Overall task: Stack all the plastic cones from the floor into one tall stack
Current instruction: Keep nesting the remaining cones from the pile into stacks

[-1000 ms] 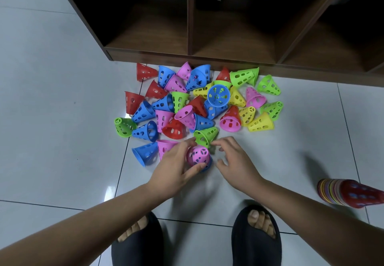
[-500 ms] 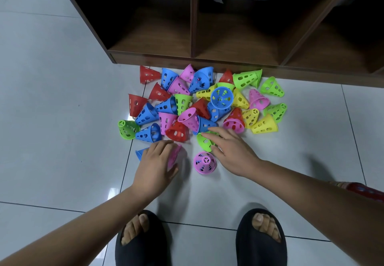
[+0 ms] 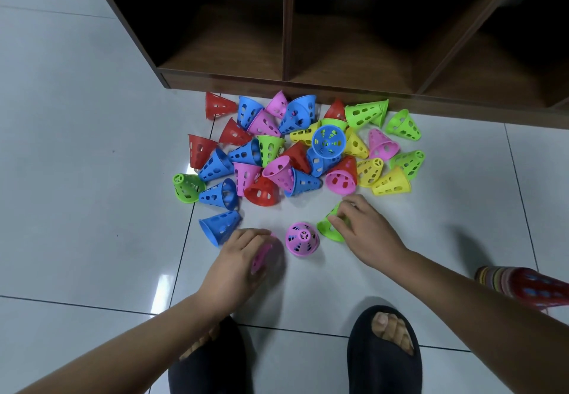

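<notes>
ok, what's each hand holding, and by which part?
Left hand grips a pink cone over its side wall; right hand pinches a green cone by its side wall.

One head-worn wide-angle view looks steeply down and forward, close above the floor (image 3: pixel 77 178) before a wooden shelf (image 3: pixel 286 24).

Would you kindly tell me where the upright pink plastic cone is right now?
The upright pink plastic cone stands on the white floor between the left hand and right hand, near centre of the head view.

Cone pile (image 3: pixel 271 153) before shelf (image 3: pixel 287 24), upright cone (image 3: pixel 302 239) between left hand (image 3: pixel 237 263) and right hand (image 3: pixel 368 233), stack (image 3: pixel 523 286) rightward
</notes>
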